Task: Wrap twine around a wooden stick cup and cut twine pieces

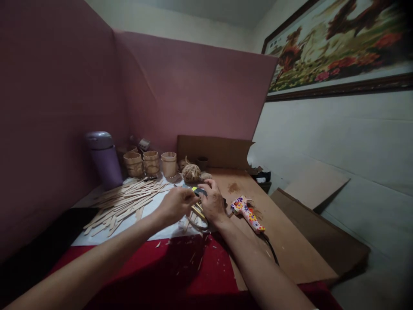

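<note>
My left hand (178,206) is closed in a pinch over the white sheet; what its fingertips hold, if anything, is too small to make out. Close beside it, my right hand (213,201) curls around a small black and yellow-green tool (200,190), partly covered by the fingers. Below both hands lie a yellow-edged item (197,211) and a curved band (196,224), partly hidden. Many flat wooden craft sticks (129,202) are spread to the left. A ball of raffia-like twine (191,172) sits just beyond the hands.
A flower-patterned glue gun (248,214) with a black cord lies on the cardboard (284,245) at right. Several wooden stick cups (168,164) stand at the back, near a purple bottle (105,161) and a dark pot (202,162). Wood scraps litter the red cloth (155,271).
</note>
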The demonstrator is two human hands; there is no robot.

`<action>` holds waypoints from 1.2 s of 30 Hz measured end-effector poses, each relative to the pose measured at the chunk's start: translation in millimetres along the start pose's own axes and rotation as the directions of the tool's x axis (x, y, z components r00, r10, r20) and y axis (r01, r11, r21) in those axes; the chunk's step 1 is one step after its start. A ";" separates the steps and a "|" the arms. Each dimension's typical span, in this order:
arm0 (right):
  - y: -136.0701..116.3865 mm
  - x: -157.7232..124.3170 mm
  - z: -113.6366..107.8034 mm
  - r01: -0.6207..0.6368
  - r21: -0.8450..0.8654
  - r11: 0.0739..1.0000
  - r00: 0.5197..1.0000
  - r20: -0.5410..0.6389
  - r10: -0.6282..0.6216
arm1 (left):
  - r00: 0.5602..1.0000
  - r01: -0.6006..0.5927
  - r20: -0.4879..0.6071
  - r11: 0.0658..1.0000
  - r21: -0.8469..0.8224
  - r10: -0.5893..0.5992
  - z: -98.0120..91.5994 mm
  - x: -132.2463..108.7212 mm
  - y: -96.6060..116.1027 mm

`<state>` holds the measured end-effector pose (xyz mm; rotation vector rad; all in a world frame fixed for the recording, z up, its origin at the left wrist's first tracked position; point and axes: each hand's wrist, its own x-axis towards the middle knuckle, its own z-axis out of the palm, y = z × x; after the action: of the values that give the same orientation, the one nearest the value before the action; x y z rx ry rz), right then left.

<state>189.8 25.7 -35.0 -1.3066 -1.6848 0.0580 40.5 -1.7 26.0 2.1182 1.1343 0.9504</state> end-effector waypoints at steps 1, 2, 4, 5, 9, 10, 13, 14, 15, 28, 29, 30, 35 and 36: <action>0.3 -0.5 0.4 0.011 -0.012 1.000 1.000 0.028 -0.011 | 1.000 -0.018 0.000 1.000 0.018 0.018 -0.2 -7.9 3.9; 0.7 -0.9 0.7 0.020 -0.017 1.000 0.999 0.048 -0.020 | 0.999 -0.026 -0.021 1.000 0.015 0.026 -1.3 -15.0 8.1; 1.7 -1.3 1.0 0.028 -0.012 1.000 0.998 0.062 -0.027 | 0.997 -0.036 -0.075 0.999 -0.031 0.033 -5.7 -26.6 16.0; 2.3 -1.3 1.2 0.026 -0.006 1.000 0.998 0.063 -0.026 | 0.993 -0.044 -0.112 0.995 -0.085 0.034 -8.9 -31.2 19.2; 4.8 -0.8 2.2 0.028 0.009 1.000 0.997 0.067 -0.028 | 0.975 -0.022 -0.219 0.950 -0.311 -0.049 -22.9 -44.5 22.1; 5.3 -0.7 2.5 0.036 0.011 0.999 0.997 0.067 -0.036 | 0.969 -0.024 -0.239 0.933 -0.359 -0.067 -25.9 -47.6 20.7; 7.0 -0.4 3.7 0.056 0.013 0.998 0.996 0.067 -0.057 | 0.954 -0.050 -0.281 0.873 -0.485 -0.101 -33.1 -58.0 14.9; 7.5 -0.4 4.0 0.058 0.016 0.998 0.996 0.066 -0.059 | 0.949 -0.061 -0.293 0.852 -0.520 -0.111 -35.2 -61.9 13.6; 8.0 -0.4 4.3 0.059 0.020 0.998 0.996 0.065 -0.060 | 0.941 -0.072 -0.314 0.834 -0.546 -0.124 -37.2 -65.7 13.2; -0.8 -0.9 -4.2 0.105 0.083 0.991 0.994 -0.012 -0.104 | 0.771 -0.177 -0.587 0.801 -0.571 -0.248 -56.2 -48.6 2.9; -1.1 -0.9 -4.6 0.092 0.094 0.991 0.996 -0.023 -0.090 | 0.782 -0.141 -0.557 0.792 -0.594 -0.278 -56.7 -41.7 -2.1; -1.7 -1.0 -4.8 0.073 0.112 0.991 0.997 -0.033 -0.070 | 0.781 -0.121 -0.542 0.775 -0.620 -0.312 -57.2 -34.7 -6.4; -11.1 -3.4 -6.3 -0.070 0.321 0.944 0.996 -0.031 0.085 | 0.778 -0.009 -0.409 0.643 -0.766 -0.476 -55.1 -5.3 -17.3; -13.7 -4.0 -6.6 -0.092 0.373 0.923 0.994 -0.018 0.106 | 0.781 0.028 -0.373 0.625 -0.781 -0.501 -52.0 -1.3 -18.6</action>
<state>184.3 13.6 -26.5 -1.0951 -1.4850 0.3923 -9.8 13.4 43.2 0.9535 1.0208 1.6068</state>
